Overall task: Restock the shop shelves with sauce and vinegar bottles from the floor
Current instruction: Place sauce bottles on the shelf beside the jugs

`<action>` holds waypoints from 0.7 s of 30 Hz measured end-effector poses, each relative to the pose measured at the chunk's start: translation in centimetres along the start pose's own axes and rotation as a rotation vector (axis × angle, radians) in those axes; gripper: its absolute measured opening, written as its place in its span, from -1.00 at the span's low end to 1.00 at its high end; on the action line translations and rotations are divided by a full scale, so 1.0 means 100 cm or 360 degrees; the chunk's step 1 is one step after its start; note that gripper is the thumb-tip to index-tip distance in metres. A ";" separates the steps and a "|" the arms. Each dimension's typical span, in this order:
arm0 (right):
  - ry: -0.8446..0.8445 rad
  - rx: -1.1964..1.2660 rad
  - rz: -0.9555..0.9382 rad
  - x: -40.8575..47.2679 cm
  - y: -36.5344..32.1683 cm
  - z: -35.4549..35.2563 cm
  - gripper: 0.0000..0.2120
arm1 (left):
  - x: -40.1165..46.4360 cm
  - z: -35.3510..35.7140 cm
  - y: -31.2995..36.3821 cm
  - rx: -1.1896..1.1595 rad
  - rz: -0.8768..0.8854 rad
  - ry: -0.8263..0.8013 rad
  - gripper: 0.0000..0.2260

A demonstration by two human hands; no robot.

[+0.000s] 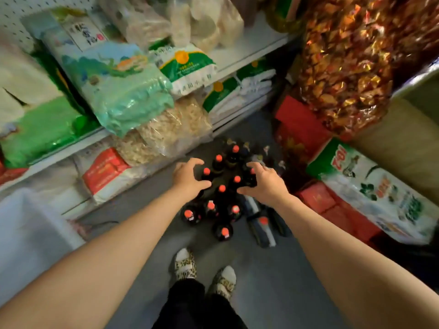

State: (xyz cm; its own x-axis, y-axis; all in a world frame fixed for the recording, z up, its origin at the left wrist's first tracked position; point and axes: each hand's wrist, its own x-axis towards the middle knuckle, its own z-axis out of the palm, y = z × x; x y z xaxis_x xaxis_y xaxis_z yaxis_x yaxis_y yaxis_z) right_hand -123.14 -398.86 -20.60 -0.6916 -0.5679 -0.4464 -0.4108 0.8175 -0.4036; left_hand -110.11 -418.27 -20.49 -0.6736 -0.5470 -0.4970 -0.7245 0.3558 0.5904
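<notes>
Several dark bottles with red caps [222,189] stand in a cluster on the grey floor. More bottles with pale caps [261,157] stand behind them, and one flat dark pack [262,227] lies to their right. My left hand [187,178] hovers over the cluster's left side, fingers spread and curved, holding nothing. My right hand [263,180] hovers over the right side in the same pose, its fingertips close to a bottle. I cannot tell whether either hand touches a bottle.
White shelves [240,67] on the left carry rice and grain bags. A big bag of foil-wrapped sweets [349,67], red boxes [316,198] and a green-white sack [380,191] crowd the right. A pale bin [26,229] sits at lower left. My feet [204,274] stand below the bottles.
</notes>
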 end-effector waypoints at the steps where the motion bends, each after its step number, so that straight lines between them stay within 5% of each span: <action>1: -0.0040 0.0035 0.0052 0.001 0.014 0.023 -0.20 | 0.006 0.018 -0.016 0.0002 -0.0013 -0.0046 -0.46; 12: -0.0219 0.0780 0.0707 0.013 0.136 0.298 -0.35 | 0.076 0.209 -0.203 0.0075 -0.0078 -0.0679 -0.31; 21: -0.0087 0.1305 0.0828 0.035 0.189 0.450 -0.37 | 0.144 0.324 -0.282 0.0091 0.0120 -0.0914 -0.23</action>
State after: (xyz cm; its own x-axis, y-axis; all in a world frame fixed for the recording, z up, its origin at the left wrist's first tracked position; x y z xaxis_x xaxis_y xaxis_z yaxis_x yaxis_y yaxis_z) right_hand -106.65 -389.71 -65.70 -0.6324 -0.1749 -0.7546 0.4943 0.6589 -0.5670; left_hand -104.07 -411.64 -64.85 -0.6831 -0.0256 -0.7298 -0.6676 0.4269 0.6100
